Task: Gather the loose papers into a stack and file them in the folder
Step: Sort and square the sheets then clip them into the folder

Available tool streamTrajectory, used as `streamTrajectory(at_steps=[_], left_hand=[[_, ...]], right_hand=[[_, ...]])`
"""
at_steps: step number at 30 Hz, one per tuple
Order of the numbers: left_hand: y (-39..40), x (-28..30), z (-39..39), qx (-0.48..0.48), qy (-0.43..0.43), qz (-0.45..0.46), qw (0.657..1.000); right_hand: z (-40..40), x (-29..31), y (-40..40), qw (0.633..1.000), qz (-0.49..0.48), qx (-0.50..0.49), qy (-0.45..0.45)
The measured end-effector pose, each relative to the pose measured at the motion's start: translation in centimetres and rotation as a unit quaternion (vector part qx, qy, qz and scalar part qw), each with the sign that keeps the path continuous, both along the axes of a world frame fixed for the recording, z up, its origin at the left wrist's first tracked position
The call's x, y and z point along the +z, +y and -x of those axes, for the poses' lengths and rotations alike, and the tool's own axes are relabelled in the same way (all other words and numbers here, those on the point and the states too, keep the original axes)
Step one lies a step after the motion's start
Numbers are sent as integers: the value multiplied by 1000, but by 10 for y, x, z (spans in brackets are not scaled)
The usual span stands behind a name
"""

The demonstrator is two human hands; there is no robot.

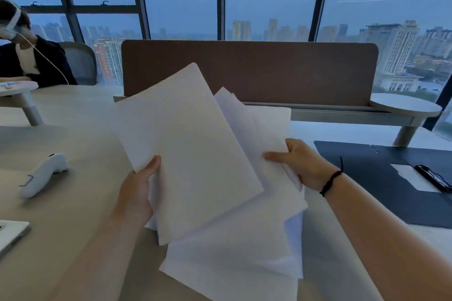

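Several loose white papers (195, 154) are fanned out and lifted above the desk in the middle of the view. My left hand (137, 190) grips their left edge, thumb on top of the uppermost sheet. My right hand (300, 164), with a black band on its wrist, pinches the right side of the sheets. The sheets are skewed, with corners sticking out at different angles. A dark open folder (381, 178) lies flat on the desk to the right, holding a white sheet and a black clip.
A white handheld controller (42, 173) lies on the desk (80, 203) at left. A brown divider panel (269, 68) stands behind the papers. Another person sits at far left. A white device corner (9, 232) shows at the left edge. Round side shelves flank the divider.
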State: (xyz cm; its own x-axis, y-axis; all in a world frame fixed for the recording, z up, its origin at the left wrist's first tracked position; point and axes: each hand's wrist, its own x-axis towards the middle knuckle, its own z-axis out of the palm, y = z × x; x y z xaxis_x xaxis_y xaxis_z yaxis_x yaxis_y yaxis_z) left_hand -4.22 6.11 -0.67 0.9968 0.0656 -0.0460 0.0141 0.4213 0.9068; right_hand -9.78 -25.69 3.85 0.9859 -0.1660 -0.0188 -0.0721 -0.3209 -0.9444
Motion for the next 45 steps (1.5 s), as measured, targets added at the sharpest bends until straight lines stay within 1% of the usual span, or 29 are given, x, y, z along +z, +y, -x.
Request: streamTrajectory(at_steps=[2, 4, 5, 7, 9, 11, 14, 15, 17, 18, 19, 20, 21, 23, 24, 26, 29, 32, 34, 37, 40, 43, 45], left_hand=[[-7, 0, 8, -39, 4, -19, 999], [-17, 3, 18, -93, 6, -47, 995], [-22, 7, 22, -113, -2, -60, 992], [-33, 17, 29, -121, -30, -69, 990], [-40, 28, 34, -84, -74, -96, 989], [-43, 42, 39, -31, -123, -119, 985], [-44, 66, 48, 13, -196, -113, 974], [-45, 74, 52, 23, -219, -104, 970], [-49, 85, 57, 43, -254, -95, 961], [-51, 90, 61, 54, -270, -99, 956], [-52, 93, 62, 67, -288, -107, 949], [-52, 96, 63, 76, -311, -117, 940], [-52, 99, 65, 76, -340, -127, 929], [-50, 97, 63, 43, -381, -135, 914], [-50, 94, 61, 16, -371, -133, 919], [-50, 85, 59, -17, -317, -149, 937], [-54, 69, 61, -46, -262, -193, 945], [-57, 71, 60, -51, -235, -168, 956], [-53, 80, 59, -61, -242, -170, 953], [-44, 95, 58, -78, -271, -171, 944], [-51, 109, 59, -106, -290, -175, 935], [-62, 122, 62, -84, -278, -163, 943], [-61, 122, 60, -71, -259, -161, 950]], right_hand=[[21, 0, -2, 998, -56, -9, -3], [34, 0, -2, 996, -87, -7, -17], [39, 2, 0, 996, -89, -7, -26], [48, 8, 6, 998, -45, -9, -44], [55, 17, 9, 998, -5, -15, -67], [63, 28, 11, 996, -5, -1, -84], [69, 38, 12, 997, -4, 26, -73], [71, 40, 15, 997, 8, 37, -70], [74, 34, 22, 996, 64, 45, -51], [74, 30, 24, 994, 92, 37, -50], [75, 26, 26, 993, 94, 26, -63], [76, 22, 26, 993, 78, 18, -87], [77, 20, 25, 993, 39, 5, -110], [77, 22, 22, 989, -51, -25, -136], [77, 24, 20, 985, -88, -31, -147], [79, 29, 20, 976, -128, -29, -172], [79, 34, 23, 974, -126, -31, -186], [78, 44, 30, 973, -116, -19, -197], [81, 57, 28, 968, -122, -14, -218], [84, 74, 21, 953, -155, -2, -259], [82, 89, 27, 952, -142, 4, -271], [76, 97, 33, 949, -142, 4, -280], [75, 87, 26, 950, -150, -8, -274]])
